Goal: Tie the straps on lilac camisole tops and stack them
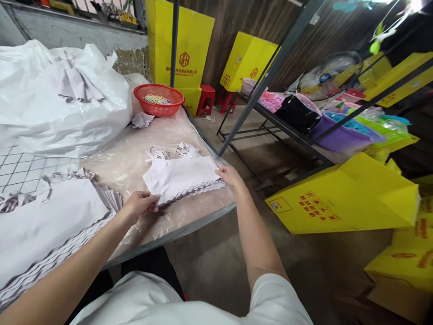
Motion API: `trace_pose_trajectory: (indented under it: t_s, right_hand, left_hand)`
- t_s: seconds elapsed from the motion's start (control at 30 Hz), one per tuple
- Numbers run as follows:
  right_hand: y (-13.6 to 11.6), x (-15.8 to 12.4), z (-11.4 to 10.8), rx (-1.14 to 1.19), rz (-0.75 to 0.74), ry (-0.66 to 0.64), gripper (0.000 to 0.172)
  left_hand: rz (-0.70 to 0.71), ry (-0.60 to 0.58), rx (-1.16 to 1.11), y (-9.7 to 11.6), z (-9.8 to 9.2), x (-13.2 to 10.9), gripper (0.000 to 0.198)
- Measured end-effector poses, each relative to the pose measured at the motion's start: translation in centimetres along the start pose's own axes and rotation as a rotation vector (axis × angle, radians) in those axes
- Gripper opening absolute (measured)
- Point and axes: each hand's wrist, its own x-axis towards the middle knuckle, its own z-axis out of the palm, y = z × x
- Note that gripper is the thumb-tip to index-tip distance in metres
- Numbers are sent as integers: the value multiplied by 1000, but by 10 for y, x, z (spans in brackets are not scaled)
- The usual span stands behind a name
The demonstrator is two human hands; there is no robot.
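A small pile of white strappy tops [184,174] with frilled straps and wavy dark-lined hems lies flat on the plastic-covered table [111,160]. At its lower left corner, my left hand [144,203] pinches the cloth between thumb and fingers. My right hand [230,176] grips the right edge near the hem, thumb on top. How many layers each hand holds cannot be told. To the left, beside my left forearm, rests a larger stack of similar white tops [54,216], its layered hems fanned along the near side.
A big white plastic bag [64,117] with grey cloth on it stands at the back left. Behind the tops is a red basket [158,109] of small pieces. A dark metal post [252,101] rises past the table's right edge; yellow boxes [341,198] stand on the right.
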Motion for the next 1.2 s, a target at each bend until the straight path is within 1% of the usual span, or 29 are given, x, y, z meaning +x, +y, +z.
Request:
trace_pose_trajectory:
  t_s: [0.07,0.27,0.33,0.37,0.4,0.43,0.47,0.5,0.53,0.57,0.6,0.63,0.67,0.73,0.8,0.9,1.0,1.1,1.2]
  right_hand:
    - [3,0,-1,-68,-21,31,27]
    - [-2,-3,-7,-219,-63,89,20]
    - [-1,-6,-7,-274,-64,103,18]
    - [-1,-9,-7,-295,-62,108,17]
    - [-2,-11,-6,-320,-65,127,14]
    - [-3,-14,-4,-356,-86,165,11]
    - [-6,-16,-1,-404,-132,216,9]
    - [-10,-19,4,-461,-202,268,13]
    - [-16,-20,11,-520,-291,306,19]
    - [-21,-22,20,-574,-388,322,26]
    - [-27,-22,30,-616,-477,305,33]
    - [-31,-22,41,-642,-543,259,39]
    - [-35,-21,53,-664,-578,206,43]
    - [-37,-17,75,-706,-564,121,51]
    - [-33,-13,89,-744,-487,78,56]
    - [-25,-6,95,-788,-416,64,62]
    - [-21,-3,92,-823,-424,76,67]
    - [-19,1,92,-858,-476,112,72]
    - [-17,11,95,-879,-502,146,82]
  left_hand:
    - [-17,12,21,-2,2,-1,41]
    - [14,5,42,6,-1,0,38]
    - [33,11,83,3,-4,2,37]
    - [66,37,133,0,-6,3,36]
    - [130,92,206,-3,-7,4,34]
    - [232,176,300,-6,-8,6,30]
    - [371,277,406,-9,-8,7,25]
    - [535,365,515,-12,-6,10,22]
    - [705,413,618,-13,-3,12,24]
    - [862,407,710,-14,2,16,28]
    - [987,352,795,-14,8,21,33]
    - [1070,272,877,-13,15,28,37]
    - [1109,198,956,-11,22,35,40]
    - [1091,114,1100,-7,33,53,47]
    - [1027,89,1207,-1,40,69,56]
    - [980,61,1291,4,42,81,64]
    - [939,48,1320,6,41,78,68]
    - [897,38,1323,6,41,70,70]
    - [900,55,1318,8,41,68,71]
